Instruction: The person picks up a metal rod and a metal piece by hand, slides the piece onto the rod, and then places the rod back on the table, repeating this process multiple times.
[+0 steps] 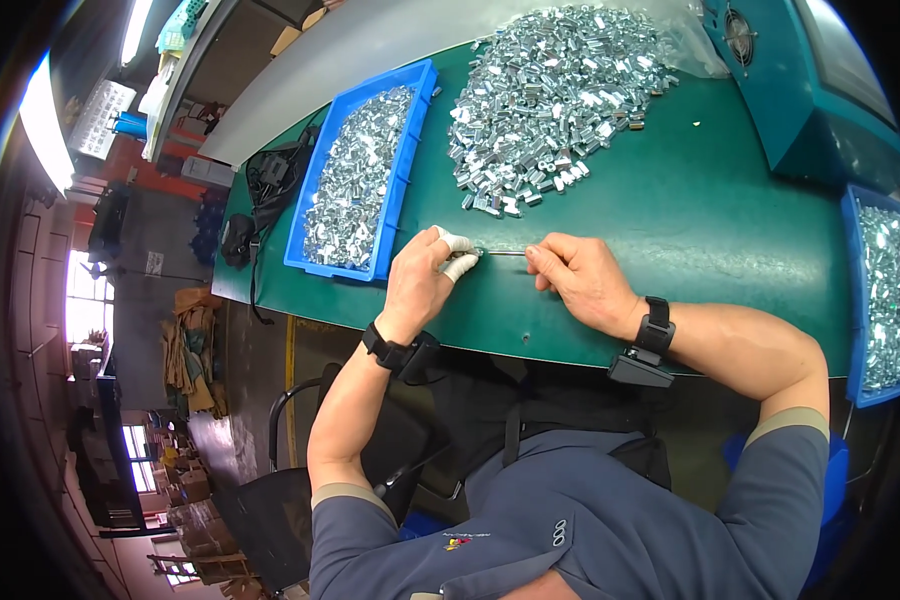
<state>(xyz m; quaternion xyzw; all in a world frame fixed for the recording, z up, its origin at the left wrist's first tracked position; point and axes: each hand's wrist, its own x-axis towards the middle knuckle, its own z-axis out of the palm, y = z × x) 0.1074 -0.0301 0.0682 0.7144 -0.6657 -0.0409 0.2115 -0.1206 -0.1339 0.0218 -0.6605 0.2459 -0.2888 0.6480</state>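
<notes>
My left hand [416, 282], with white coverings on its fingertips, is closed in a pinch over the green tabletop [720, 245]. A small silvery metal piece [481, 251] shows at those fingertips, mostly hidden by them. My right hand [592, 280] pinches one end of a thin metal rod [508, 253] between thumb and forefinger. The rod lies level between both hands, its left end meeting the small piece; whether it enters the piece I cannot make out. Beyond my hands spreads a large heap of small shiny metal pieces [560, 110].
A blue tray [394, 190] full of similar pieces stands left of my hands. Another filled blue tray [856, 290] is at the far right, below a teal machine [820, 125]. Clear plastic [698, 45] lies behind the heap. A black bag [270, 180] sits at the table's left end.
</notes>
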